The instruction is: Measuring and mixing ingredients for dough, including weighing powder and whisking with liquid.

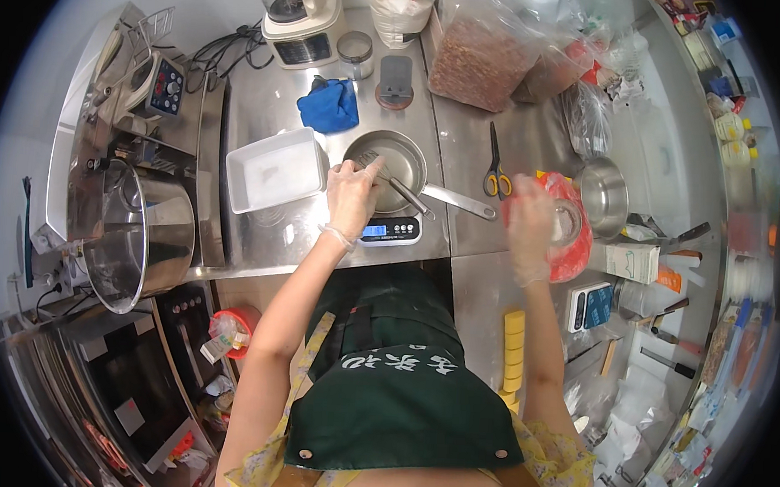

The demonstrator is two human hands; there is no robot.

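A steel saucepan sits on a digital kitchen scale, its handle pointing right. A whisk lies slanted across the pan, its grip toward the near right rim. My left hand, in a clear plastic glove, is at the pan's left rim with fingers closed round the whisk's wire end. My right hand, also gloved, is smeared by motion beside an opened red plastic bag. A round clear container sits on that bag, partly hidden. Whether the right hand holds anything cannot be made out.
A white rectangular tub stands left of the pan, with a blue cloth behind it. Scissors and a steel bowl lie to the right. A blender and a large bag of brown granules stand at the back.
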